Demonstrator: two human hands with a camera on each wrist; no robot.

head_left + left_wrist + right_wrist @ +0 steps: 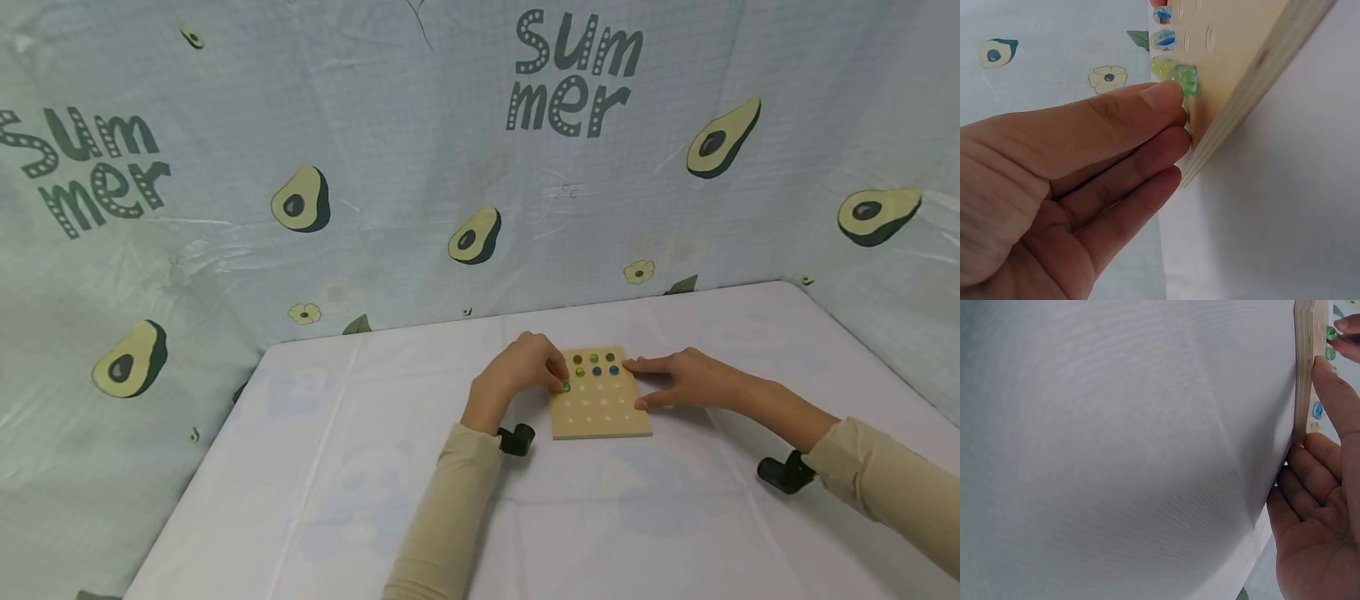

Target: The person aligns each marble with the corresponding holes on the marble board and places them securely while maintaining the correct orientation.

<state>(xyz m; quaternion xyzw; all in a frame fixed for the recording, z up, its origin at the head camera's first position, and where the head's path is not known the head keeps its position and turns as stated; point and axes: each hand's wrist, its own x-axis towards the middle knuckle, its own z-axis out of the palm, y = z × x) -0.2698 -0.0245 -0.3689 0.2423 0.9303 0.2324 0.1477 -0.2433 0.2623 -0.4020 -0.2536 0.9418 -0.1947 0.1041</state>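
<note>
A square wooden board (600,423) with rows of round hollows lies on the table. Several glass marbles sit in its two far rows, among them a blue marble (614,370) and an amber marble (577,359). My left hand (522,367) is at the board's left side, thumb and fingertips pinching a green marble (1186,80) right at the first hollow of the third row. My right hand (693,379) rests against the board's right edge, its fingers fairly straight, with thumb and forefinger touching the wood at two spots.
A white cloth with faint prints covers the table (360,467). Behind it hangs a pale curtain (390,150) printed with avocados and lettering. Each wrist carries a small black camera, such as the left wrist camera (517,439).
</note>
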